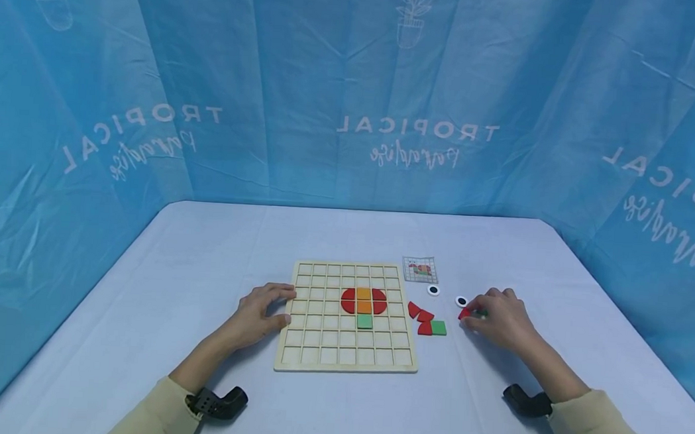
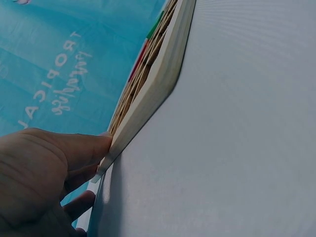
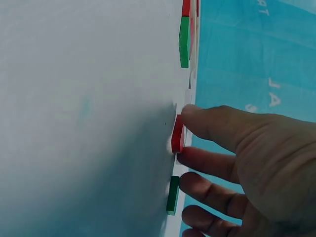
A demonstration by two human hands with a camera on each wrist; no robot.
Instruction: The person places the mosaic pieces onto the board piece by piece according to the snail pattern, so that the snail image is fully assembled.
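Note:
The left hand [image 1: 254, 317] rests its thumb and fingertips on the left edge of a gridded wooden board [image 1: 310, 355]; in the left wrist view the thumb of that hand [image 2: 44, 173] touches the board's rim [image 2: 148, 101]. On the board lie two orange squares [image 1: 363, 300] between red rounded pieces [image 1: 348, 300], with a green square [image 1: 364, 321] below. Right of the board, the right hand [image 1: 501, 319] pinches a small red piece [image 1: 464, 313] between thumb and index finger. The right wrist view shows this hand [image 3: 247, 158] at the red piece [image 3: 177, 133], near a green piece [image 3: 173, 195].
Several red pieces [image 1: 426, 316] and a green square [image 1: 439, 327] lie beside the board's right edge. Two white discs with black centres [image 1: 433, 290] [image 1: 461, 301] and a small printed pattern card [image 1: 420, 270] are above them. Blue curtains [image 1: 302, 75] surround the white table [image 1: 227, 236].

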